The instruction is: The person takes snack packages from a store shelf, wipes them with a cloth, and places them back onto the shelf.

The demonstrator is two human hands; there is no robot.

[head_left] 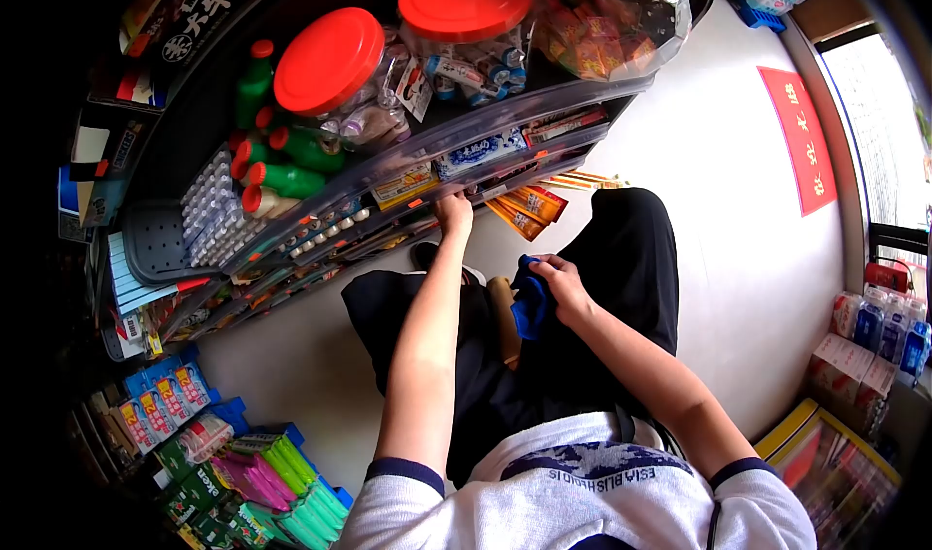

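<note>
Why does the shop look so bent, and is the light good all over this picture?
Head view: wide-lens distortion seems to bow the shelf, with black corners; the window is washed out nearly white; the upper left is dim; the right hand and blue cloth look fairly sharp.

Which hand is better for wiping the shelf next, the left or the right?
Probably the right hand: its fingers already hold the blue cloth. The left hand is closer, right at the shelf, but no cloth shows in it.
</note>
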